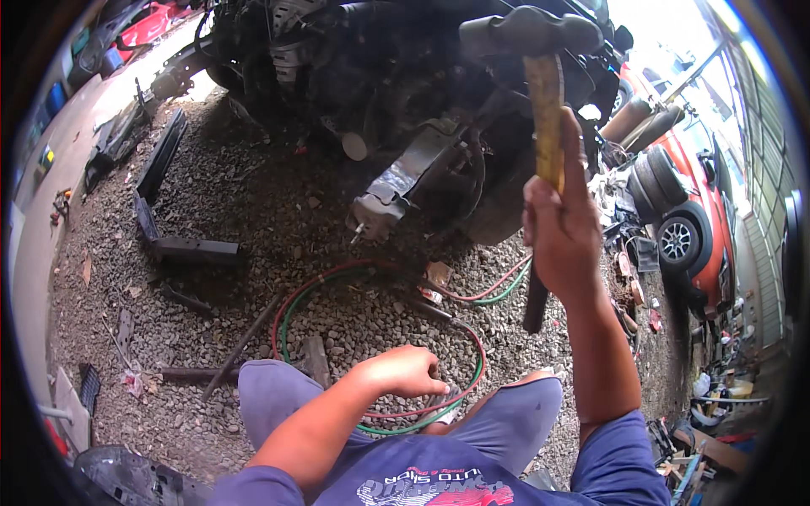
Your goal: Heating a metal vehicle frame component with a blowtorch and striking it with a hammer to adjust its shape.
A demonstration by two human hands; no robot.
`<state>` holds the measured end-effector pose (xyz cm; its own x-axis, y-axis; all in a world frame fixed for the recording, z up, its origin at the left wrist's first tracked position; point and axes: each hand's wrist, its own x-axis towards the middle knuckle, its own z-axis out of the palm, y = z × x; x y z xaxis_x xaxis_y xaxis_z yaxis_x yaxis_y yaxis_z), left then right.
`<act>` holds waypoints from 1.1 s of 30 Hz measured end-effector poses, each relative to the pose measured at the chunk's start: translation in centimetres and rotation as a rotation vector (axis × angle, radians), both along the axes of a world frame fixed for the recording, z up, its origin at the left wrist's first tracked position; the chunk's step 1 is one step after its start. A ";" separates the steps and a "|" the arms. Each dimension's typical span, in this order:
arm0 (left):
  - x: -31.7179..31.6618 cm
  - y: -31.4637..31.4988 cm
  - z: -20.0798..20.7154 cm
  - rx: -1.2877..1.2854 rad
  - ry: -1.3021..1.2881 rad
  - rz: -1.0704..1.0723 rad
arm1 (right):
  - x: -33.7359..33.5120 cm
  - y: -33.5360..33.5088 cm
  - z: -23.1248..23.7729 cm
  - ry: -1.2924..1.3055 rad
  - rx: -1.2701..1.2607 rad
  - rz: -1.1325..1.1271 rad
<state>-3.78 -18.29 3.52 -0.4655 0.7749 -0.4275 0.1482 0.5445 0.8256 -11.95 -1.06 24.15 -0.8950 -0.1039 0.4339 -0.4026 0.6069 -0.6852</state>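
My right hand [564, 240] is raised, its fingers wrapped round the yellow-and-black handle of a hammer [546, 118]. The hammer's grey steel head is up in front of the dark vehicle front. My left hand [407, 371] hangs between my knees with its fingers curled in, and nothing shows sticking out of it. Ahead of me a bare metal frame rail [413, 169] juts down from the vehicle [363, 76]. Its near end is crumpled, and a thin rod or bolt pokes out there. The hammer head is apart from the rail.
Red and green hoses [291, 308] loop over the gravel in front of my knees. Dark metal bars [196, 249] lie to the left, with a thin rod [240, 347] nearer me. On the right stand a red vehicle [704, 202], stacked tyres [656, 179] and scattered parts.
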 end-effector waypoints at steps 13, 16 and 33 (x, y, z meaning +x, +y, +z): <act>0.7 -1.8 0.6 -0.022 0.069 0.067 | -2.6 -3.1 0.2 -0.098 0.274 -0.056; 0.5 -0.8 -0.1 -0.009 0.109 0.057 | -3.4 -0.4 -5.3 -0.069 0.557 0.023; -0.3 -0.7 -1.9 -0.079 0.186 -0.039 | -2.9 -2.5 -2.6 -0.472 0.630 -0.168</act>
